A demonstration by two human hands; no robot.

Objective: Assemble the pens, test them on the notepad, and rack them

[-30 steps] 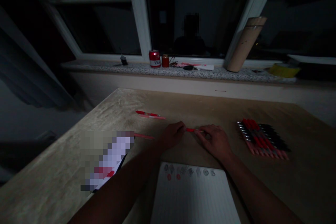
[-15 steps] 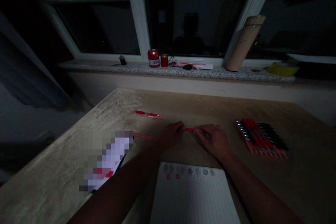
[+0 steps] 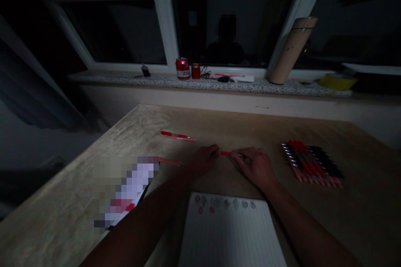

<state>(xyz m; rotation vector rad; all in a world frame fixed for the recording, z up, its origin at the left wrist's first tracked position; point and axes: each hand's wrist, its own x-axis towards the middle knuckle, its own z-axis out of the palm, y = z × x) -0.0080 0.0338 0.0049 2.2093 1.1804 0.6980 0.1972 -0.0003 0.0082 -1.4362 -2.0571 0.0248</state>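
A red pen lies level between my two hands, just above or on the table. My left hand pinches its left end, while my right hand has its thumb and fingers closed on the right end. Below them is a lined notepad with dark and red scribbled marks along its top. Off to the right lies a row of assembled pens, some red and some black. Beyond my left hand rest a red pen and a pale pink pen part.
Another pink pen piece lies by a blurred-out white packet on the left of the table. The windowsill holds a red can, a small red jar, a tall flask and yellow tape.
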